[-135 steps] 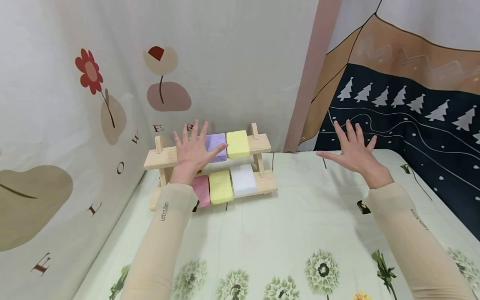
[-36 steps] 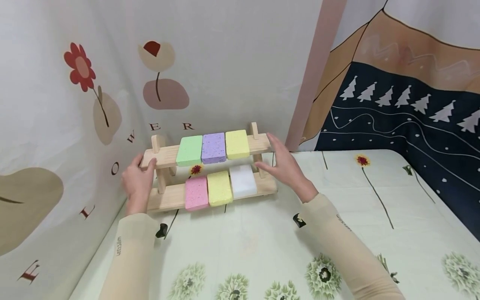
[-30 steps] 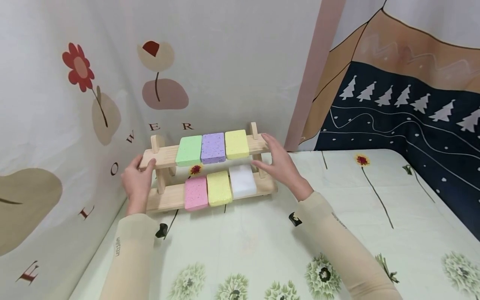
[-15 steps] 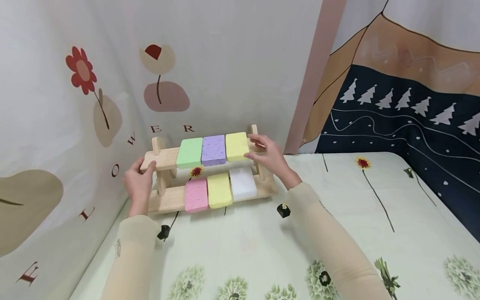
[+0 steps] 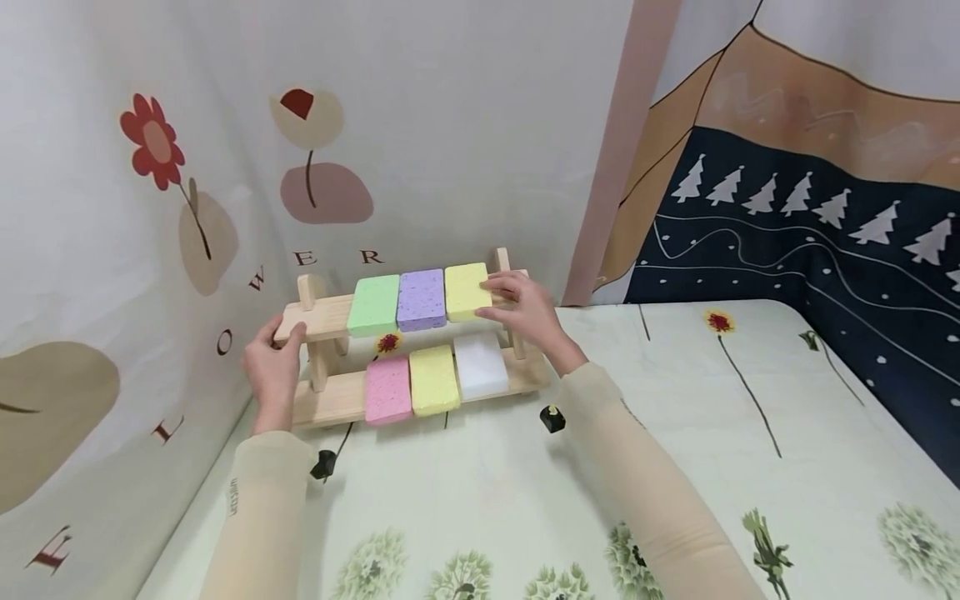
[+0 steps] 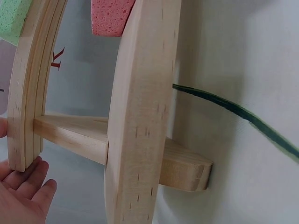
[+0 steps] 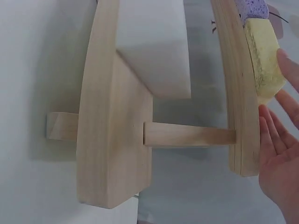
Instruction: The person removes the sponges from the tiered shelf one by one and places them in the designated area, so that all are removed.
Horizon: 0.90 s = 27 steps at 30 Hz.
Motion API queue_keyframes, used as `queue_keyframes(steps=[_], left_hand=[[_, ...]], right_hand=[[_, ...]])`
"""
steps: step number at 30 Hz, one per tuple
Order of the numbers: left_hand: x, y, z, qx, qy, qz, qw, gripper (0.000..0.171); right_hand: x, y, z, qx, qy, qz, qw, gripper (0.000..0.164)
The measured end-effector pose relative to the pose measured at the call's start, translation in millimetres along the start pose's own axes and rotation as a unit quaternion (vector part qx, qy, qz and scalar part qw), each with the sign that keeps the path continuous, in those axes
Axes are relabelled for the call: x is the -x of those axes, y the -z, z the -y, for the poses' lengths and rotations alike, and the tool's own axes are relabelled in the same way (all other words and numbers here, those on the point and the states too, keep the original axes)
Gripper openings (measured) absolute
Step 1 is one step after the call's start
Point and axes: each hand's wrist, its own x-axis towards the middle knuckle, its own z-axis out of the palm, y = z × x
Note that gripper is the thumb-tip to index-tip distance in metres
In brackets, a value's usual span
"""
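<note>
A two-tier wooden rack (image 5: 330, 396) holds rectangular sponges. On its upper board lie a green sponge (image 5: 373, 305), a purple sponge (image 5: 422, 300) and a yellow sponge (image 5: 465, 287). The lower board bears a pink sponge (image 5: 388, 390), another yellow sponge (image 5: 434, 381) and a white block (image 5: 480, 367). My left hand (image 5: 273, 362) grips the upper board's left end, thumb on top and fingers beneath. At the other end, my right hand (image 5: 528, 312) touches the right side of the upper yellow sponge; the right wrist view shows its fingertips (image 7: 287, 67) against it.
The rack stands on a pale flower-printed cloth (image 5: 480, 492), close to a printed curtain (image 5: 465, 125) behind it. A dark curtain with white trees (image 5: 795, 233) borders the right side.
My spread hands came down to the rack's ends. The left one stays gripping the upper board, while the right one has moved left from the board's end to the upper yellow sponge.
</note>
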Motion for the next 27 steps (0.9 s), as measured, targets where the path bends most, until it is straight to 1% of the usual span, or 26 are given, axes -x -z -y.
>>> queue_keyframes(steps=[2, 7, 15, 21, 27], left_hand=[[0.0, 0.0, -0.5, 0.000, 0.006, 0.002, 1.0000, 0.056], [0.5, -1.0, -1.2, -0.003, 0.016, 0.006, 0.9999, 0.057], [0.7, 3.3, 0.0, -0.006, 0.017, 0.000, 0.9998, 0.057], [1.0, 3.0, 1.3, -0.019, 0.012, -0.003, 0.9998, 0.056], [1.0, 0.2, 0.4, -0.026, 0.003, -0.004, 0.9996, 0.055]], right_hand=[[-0.4, 0.1, 1.9, 0.008, -0.013, 0.005, 1.000, 0.047], [-1.1, 1.1, 4.5, 0.024, -0.036, 0.010, 0.999, 0.047], [-4.3, -2.8, 9.8, 0.050, -0.038, 0.019, 0.998, 0.049], [-1.6, -5.2, 11.0, 0.057, -0.047, 0.006, 0.997, 0.046], [4.2, -7.3, 9.3, 0.072, -0.026, -0.020, 0.997, 0.044]])
